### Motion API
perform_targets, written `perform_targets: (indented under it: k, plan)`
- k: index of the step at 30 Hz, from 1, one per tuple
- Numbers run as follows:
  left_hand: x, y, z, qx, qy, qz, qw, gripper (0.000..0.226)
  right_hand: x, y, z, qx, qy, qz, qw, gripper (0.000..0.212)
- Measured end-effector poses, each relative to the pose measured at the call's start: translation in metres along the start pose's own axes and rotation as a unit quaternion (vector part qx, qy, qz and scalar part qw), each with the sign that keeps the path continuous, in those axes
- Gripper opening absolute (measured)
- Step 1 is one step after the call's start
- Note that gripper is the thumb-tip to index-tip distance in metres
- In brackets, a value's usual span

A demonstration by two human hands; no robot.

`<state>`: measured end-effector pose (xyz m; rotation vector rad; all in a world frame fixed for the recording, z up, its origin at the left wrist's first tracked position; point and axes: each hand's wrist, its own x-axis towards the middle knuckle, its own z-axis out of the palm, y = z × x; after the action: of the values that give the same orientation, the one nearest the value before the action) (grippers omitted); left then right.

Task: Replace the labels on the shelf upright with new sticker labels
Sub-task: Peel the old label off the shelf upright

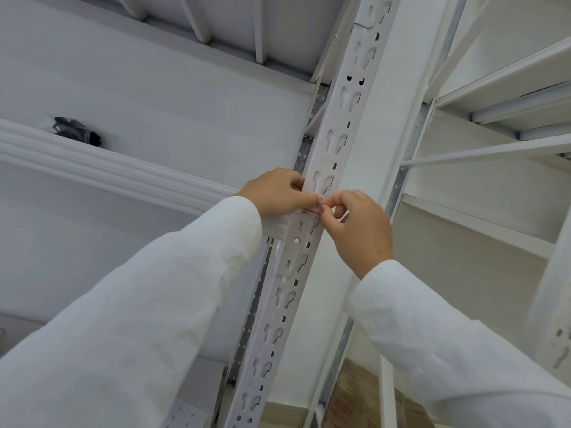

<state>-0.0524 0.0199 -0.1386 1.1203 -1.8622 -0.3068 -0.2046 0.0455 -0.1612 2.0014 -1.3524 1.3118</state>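
Both hands, left hand [275, 191] and right hand [360, 225], pinch label [312, 210] against upright [327, 143].

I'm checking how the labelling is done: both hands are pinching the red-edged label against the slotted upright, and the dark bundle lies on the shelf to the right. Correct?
Not quite. The head view shows the dark bundle on the shelf to the left of the upright, not the right. The rest holds: the left hand and right hand both pinch the red-edged label against the slotted upright.
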Motion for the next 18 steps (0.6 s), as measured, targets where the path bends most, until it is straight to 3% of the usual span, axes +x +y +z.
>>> perform_targets:
  k: [3,7,13,18]
  plan:
    - [0.0008,-0.0009,-0.0011,-0.004,-0.010,0.003,1.000,0.035,-0.0061,0.0018,0.0027,-0.034,-0.012,-0.037,0.999,0.009]
    - [0.0023,-0.0039,-0.0032,-0.018,-0.023,0.015,0.999,0.035,-0.0065,0.0056,0.0020,0.033,0.029,-0.004,0.999,0.007]
    - [0.0040,-0.0045,-0.0036,-0.006,-0.023,0.010,1.000,0.019,-0.0052,0.0051,-0.0032,0.029,0.041,-0.007,0.999,0.010]
    - [0.0035,-0.0062,-0.0027,-0.020,-0.031,0.013,0.999,0.044,-0.0019,0.0035,-0.0022,0.058,0.055,0.019,0.997,0.014]
